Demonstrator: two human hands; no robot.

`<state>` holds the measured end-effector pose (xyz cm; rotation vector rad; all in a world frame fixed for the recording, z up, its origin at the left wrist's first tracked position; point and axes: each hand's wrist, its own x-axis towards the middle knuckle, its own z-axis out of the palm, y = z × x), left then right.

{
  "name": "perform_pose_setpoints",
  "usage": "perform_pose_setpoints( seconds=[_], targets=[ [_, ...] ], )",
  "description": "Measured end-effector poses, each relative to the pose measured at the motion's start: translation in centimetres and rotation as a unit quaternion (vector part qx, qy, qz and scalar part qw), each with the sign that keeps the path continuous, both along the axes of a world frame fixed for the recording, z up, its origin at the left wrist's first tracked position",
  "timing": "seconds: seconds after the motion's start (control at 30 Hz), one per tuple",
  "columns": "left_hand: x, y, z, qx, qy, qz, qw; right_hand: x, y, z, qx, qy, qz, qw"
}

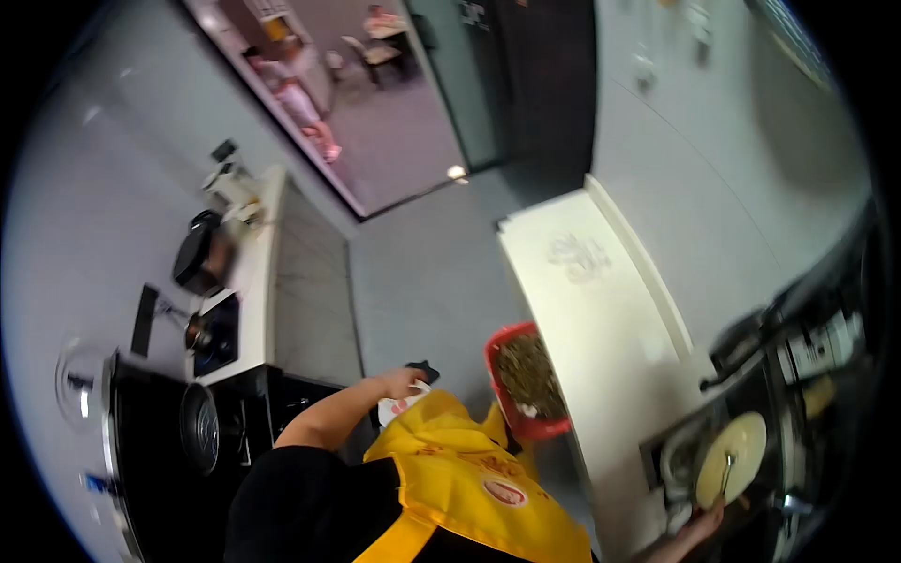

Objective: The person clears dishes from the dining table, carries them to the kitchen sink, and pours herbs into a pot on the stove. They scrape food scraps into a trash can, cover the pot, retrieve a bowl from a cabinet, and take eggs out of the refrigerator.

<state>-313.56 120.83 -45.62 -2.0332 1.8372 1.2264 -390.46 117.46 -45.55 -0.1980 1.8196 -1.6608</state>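
Observation:
My right hand (710, 522) is at the lower right, closed on the edge of a pale yellow oval plate (748, 448). A metal utensil (727, 469), its kind unclear, lies across the plate. Beneath and beside the plate is a sink area (657, 452) with a pale bowl-like item partly hidden. My left hand (404, 382) hangs low in front of my yellow apron (469, 469). Right by it are a small dark object (424, 371) and a white piece with red print (394, 409). The left fingers are blurred, so their grip is unclear.
A red bin (497, 375) of dark brownish matter stands against the white counter (601, 328). Along the left are a stove (221, 333), a black appliance (199, 258) and a round pan (199, 430). Through the doorway (385, 141) a person (298, 103) stands.

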Motion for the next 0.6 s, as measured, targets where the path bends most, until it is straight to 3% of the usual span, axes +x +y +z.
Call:
perform_pose_setpoints(
  seconds=[0.1,0.13,0.17,0.27,0.3,0.37,0.53,0.6],
  targets=[
    [2.8,2.1,-3.4,0.015,-0.005,0.067,0.998,-2.5,1.5,-2.3,-0.052,-0.017,0.054,0.997],
    [2.2,1.8,-2.1,0.008,-0.013,0.078,0.997,-1.9,1.6,-1.4,-0.028,0.012,0.067,0.997],
    [1.2,1.0,-0.5,0.028,0.010,0.088,0.996,-2.8,2.2,-2.9,-0.032,-0.010,0.017,0.999],
    [0.4,0.3,0.0,-0.003,0.045,0.097,0.994,0.0,1.3,0.1,-0.037,-0.006,-0.076,0.996],
    [3.1,1.1,-3.5,-0.053,0.081,0.061,0.993,0.4,1.0,0.8,-0.039,-0.001,-0.088,0.995],
    [1.2,-0.1,-1.0,-0.023,0.061,0.062,0.996,1.6,0.8,2.1,-0.038,0.004,-0.105,0.994],
    [1.0,-0.8,-0.9,-0.007,0.020,0.037,0.999,1.9,1.3,1.5,0.057,0.055,-0.089,0.993],
    [1.3,-1.2,-1.4,-0.003,0.054,0.052,0.997,1.7,1.2,1.1,0.096,0.079,-0.081,0.989]
  ],
)
